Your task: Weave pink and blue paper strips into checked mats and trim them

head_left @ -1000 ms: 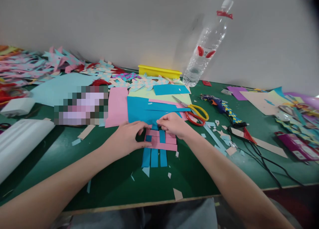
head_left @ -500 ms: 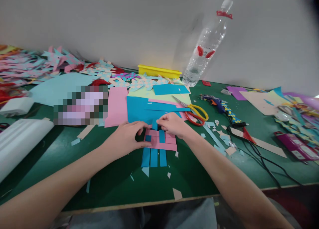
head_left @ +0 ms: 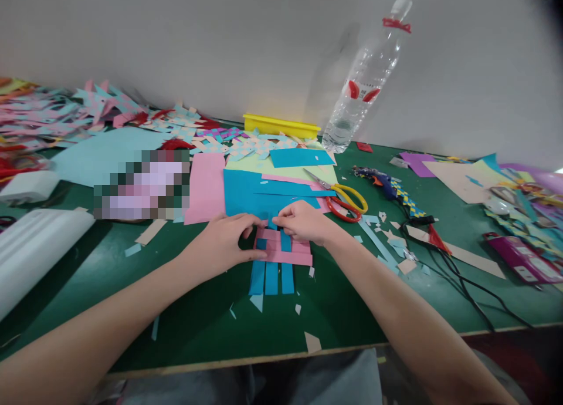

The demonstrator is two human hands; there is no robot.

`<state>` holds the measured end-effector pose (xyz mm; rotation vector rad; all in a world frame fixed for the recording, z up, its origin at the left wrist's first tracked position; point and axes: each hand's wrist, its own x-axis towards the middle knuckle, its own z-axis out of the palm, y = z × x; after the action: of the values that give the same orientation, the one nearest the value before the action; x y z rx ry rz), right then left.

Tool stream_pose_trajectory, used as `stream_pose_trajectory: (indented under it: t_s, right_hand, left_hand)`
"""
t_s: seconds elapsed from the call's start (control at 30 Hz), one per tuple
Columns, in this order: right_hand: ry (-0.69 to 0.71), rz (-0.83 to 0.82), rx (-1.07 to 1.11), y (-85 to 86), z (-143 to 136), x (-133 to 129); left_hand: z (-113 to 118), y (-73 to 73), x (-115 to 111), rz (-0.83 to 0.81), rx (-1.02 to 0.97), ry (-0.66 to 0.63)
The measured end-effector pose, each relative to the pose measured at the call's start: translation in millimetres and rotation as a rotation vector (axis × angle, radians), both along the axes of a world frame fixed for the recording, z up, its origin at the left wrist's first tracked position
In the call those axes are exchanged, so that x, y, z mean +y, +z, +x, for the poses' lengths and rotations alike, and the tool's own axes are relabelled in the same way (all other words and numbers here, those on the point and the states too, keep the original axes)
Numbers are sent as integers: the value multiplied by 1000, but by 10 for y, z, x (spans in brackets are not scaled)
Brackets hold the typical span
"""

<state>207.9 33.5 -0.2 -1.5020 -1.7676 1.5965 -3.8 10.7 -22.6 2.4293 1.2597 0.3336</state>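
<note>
Surface [head_left: 176, 334]: green, against a grey wall [head_left: 220, 53]; scraps [head_left: 312, 342] lie near and right.
Weave [head_left: 288, 256]: flat at centre, between left hand and right hand; pink strips cross three blue strips, whose near ends project toward the surface's near edge.
Left hand [head_left: 224, 238]: partly open; thumb and index finger apart, tips touching the weave's left side.
Right hand [head_left: 301, 222]: closed in a pinch at the far end of the weave's middle blue strip.
Blue sheet [head_left: 240, 191]: just beyond the weave.
Pink sheet [head_left: 206, 185]: left of the blue sheet.
Scissors [head_left: 347, 201]: right of and beyond the weave, blades pointing far left, over paper.
Tray [head_left: 281, 127]: yellow, far, along the wall.
Bottle [head_left: 363, 85]: clear, right of the tray.
Glue gun [head_left: 383, 183]: right of the scissors.
Pack [head_left: 523, 258]: purple, far right.
</note>
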Motion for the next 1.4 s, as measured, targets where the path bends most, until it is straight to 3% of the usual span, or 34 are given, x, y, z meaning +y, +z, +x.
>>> stream_pose_trajectory:
  t_s: [0.47, 0.67, 0.73, 0.93, 1.4]
  right_hand:
    - [1, -121, 115, -36, 10, 50]
    - [24, -116, 88, -31, 6, 54]
    - [30, -102, 68, -29, 6, 53]
    - [49, 24, -70, 13, 5, 48]
    - [82, -97, 44, -17, 14, 63]
  left_hand:
    - [0, -6, -10, 92, -20, -18]
    - [16, 34, -54, 203, 16, -300]
    - [21, 42, -56, 215, 43, -341]
    - [35, 73, -48, 183, 50, -358]
    - [45, 77, -45, 199, 41, -357]
